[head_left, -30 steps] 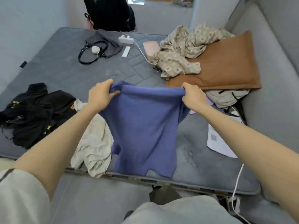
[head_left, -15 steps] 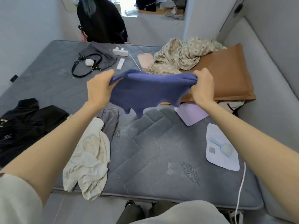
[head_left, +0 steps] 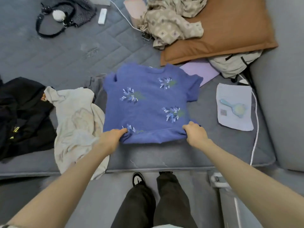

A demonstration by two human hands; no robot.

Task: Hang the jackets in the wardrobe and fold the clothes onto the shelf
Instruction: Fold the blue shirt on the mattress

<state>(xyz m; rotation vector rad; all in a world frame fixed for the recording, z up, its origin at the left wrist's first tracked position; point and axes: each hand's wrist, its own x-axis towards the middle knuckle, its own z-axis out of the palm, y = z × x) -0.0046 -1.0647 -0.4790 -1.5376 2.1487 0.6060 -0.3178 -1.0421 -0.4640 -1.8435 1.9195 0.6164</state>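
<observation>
A blue short-sleeved top (head_left: pixel 148 102) with leaf prints lies spread flat, front up, on the grey mattress (head_left: pixel 65 55), collar away from me. My left hand (head_left: pixel 113 137) pinches its hem at the near left corner. My right hand (head_left: pixel 195 134) grips the hem at the near right corner. Beside it on the left lies a crumpled cream garment (head_left: pixel 77 122), with a black jacket (head_left: pixel 21 112) further left. A grey garment (head_left: pixel 96 86) peeks out under the top's left sleeve.
A brown pillow (head_left: pixel 230 30) and a patterned beige cloth (head_left: pixel 169 25) lie at the back right. A black handbag (head_left: pixel 65 14), a white remote (head_left: pixel 102 16), a lilac pad (head_left: pixel 200 71), a beige bag (head_left: pixel 233 65) and a packaged blue brush (head_left: pixel 235 107) also rest on the mattress. A white cable (head_left: pixel 255 122) runs along the right edge.
The blue top was held up in the air by both hands; it now lies flat on the mattress with the print side up, and my hands hold its near hem.
</observation>
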